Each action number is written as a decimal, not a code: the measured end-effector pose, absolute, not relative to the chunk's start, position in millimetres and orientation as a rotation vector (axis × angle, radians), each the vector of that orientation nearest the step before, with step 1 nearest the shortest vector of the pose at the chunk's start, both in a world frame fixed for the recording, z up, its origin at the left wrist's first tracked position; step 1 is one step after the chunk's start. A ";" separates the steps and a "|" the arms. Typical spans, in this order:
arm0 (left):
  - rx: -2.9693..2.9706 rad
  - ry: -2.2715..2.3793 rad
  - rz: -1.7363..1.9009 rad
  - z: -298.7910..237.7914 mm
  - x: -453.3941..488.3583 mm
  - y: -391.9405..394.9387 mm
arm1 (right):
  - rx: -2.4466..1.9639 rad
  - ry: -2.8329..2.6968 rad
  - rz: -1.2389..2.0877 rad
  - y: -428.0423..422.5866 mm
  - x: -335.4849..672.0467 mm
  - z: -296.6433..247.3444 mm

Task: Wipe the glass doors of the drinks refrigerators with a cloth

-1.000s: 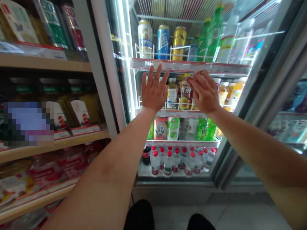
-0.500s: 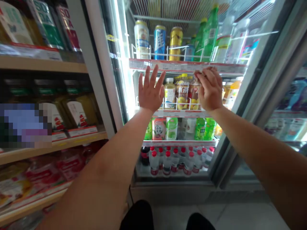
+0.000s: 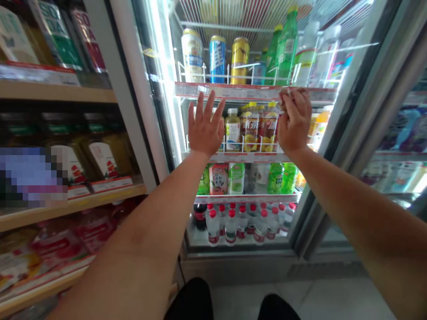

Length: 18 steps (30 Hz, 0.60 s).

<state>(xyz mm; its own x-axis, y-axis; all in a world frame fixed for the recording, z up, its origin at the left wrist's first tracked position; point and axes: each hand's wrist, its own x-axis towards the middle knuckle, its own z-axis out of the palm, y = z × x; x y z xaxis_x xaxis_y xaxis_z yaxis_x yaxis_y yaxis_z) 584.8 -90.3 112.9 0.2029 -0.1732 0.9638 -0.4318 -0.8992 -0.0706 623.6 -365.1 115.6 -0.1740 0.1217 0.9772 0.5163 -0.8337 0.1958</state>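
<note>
My left hand (image 3: 206, 131) is held up flat before the lit drinks cooler, fingers spread and nothing in them. Its fingertips reach the level of the upper shelf's label strip (image 3: 247, 91); whether it touches glass I cannot tell. To the right, my right hand (image 3: 295, 126) is bent over a small crumpled brownish cloth (image 3: 287, 94), mostly hidden under the fingers. Between the hands stand a pale-labelled bottle (image 3: 232, 129) and yellow-capped tea bottles (image 3: 251, 129) on the second shelf.
Cans (image 3: 217, 58) and green bottles (image 3: 287, 49) fill the top shelf. Red-capped water bottles (image 3: 231, 227) stand at the bottom. A metal door frame (image 3: 363, 129) borders the right. On the left are wooden shelves (image 3: 60, 94) with bottles and packets.
My right hand has moved right and slightly up with the cloth, uncovering a tea bottle. My left hand keeps its spread pose while the view shifts a little.
</note>
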 end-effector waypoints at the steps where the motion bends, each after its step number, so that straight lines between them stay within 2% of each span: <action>1: 2.278 -0.561 1.758 113.3 584.5 -90.4 | -1.833 -0.782 -2.098 -361.0 621.7 107.1; 5: 2.301 -0.547 1.734 114.2 582.3 -91.0 | -2.149 -1.494 -1.875 -347.6 606.5 63.2; 8: 2.274 -0.576 1.766 113.6 582.2 -90.8 | -2.271 -1.900 -1.638 -351.0 601.1 61.8; 10: 2.265 -0.585 1.792 112.9 583.4 -90.3 | -2.258 -1.772 -1.708 -358.0 603.9 80.4; 12: 2.256 -0.592 1.828 112.2 584.9 -89.7 | -2.170 -1.419 -1.868 -364.5 609.8 101.0; 15: 2.251 -0.592 1.878 111.9 585.9 -89.2 | -1.991 -0.984 -2.021 -366.8 615.9 107.2; 18: 2.292 -0.564 1.872 112.2 585.0 -89.3 | -2.062 -1.118 -1.980 -361.8 611.5 82.3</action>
